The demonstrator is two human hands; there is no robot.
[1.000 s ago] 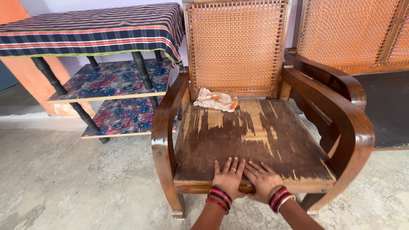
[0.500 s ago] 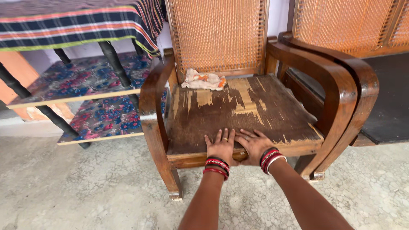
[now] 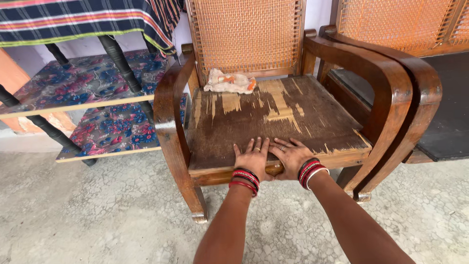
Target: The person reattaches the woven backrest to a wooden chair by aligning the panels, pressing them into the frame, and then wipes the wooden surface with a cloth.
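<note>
Both hands flat on the front edge of a worn wooden armchair (image 3: 273,117).

The left hand (image 3: 253,159) and right hand (image 3: 291,157) lie open, palms down and fingers spread, side by side and touching on the scuffed seat, not gripping anything; red bangles (image 3: 245,177) sit on both wrists. A crumpled white-and-orange cloth (image 3: 229,81) rests at the back of the seat under the cane backrest (image 3: 244,34). A floral shelf unit (image 3: 97,105) stands to the left, and a second chair (image 3: 420,73) to the right.

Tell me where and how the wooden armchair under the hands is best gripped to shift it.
Probably by the two curved armrests, left and right, taken from above at the front. They are thick, rounded and bare. The left hand and right hand lie flat on the seat's front edge, which offers only a thin lip.
</note>
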